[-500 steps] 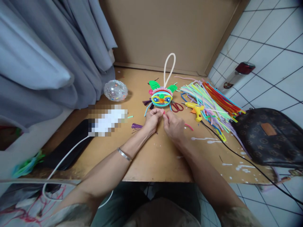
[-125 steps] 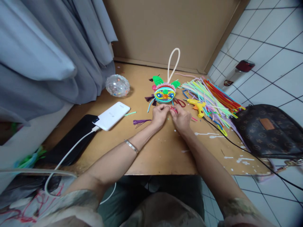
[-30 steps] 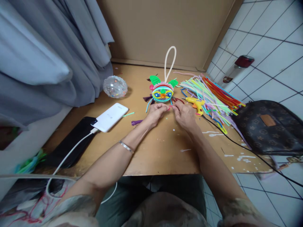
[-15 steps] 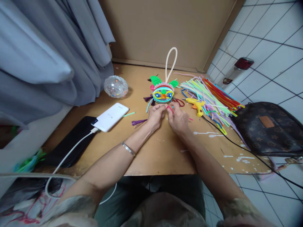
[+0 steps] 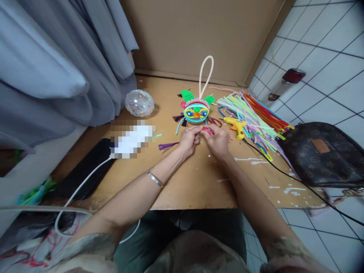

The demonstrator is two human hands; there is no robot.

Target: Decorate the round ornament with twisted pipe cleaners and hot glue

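Close together over the middle of the table, my left hand [image 5: 189,140] and my right hand [image 5: 218,141] both pinch a short pink pipe cleaner [image 5: 207,131]. Fingers hide most of it. Just beyond them sits a colourful lion-head lantern [image 5: 196,114] with green ears, blue eyes and an orange nose. A cream loop handle [image 5: 200,77] rises from its top. A purple tassel [image 5: 168,146] lies left of my left hand. To the right of my right hand rests a yellow hot glue gun [image 5: 238,126].
Many-coloured pipe cleaners [image 5: 241,104] are heaped at the right, beside a brown patterned bag [image 5: 327,163]. The glue gun's black cable [image 5: 280,170] crosses the right side. At left are a clear ball [image 5: 139,103], a blurred white device [image 5: 132,141] and a black flat case [image 5: 85,170].
My right-hand fingers have closed further around the pink pipe cleaner, and less of it shows. Both hands stay in nearly the same place. The white device now appears pixelated.
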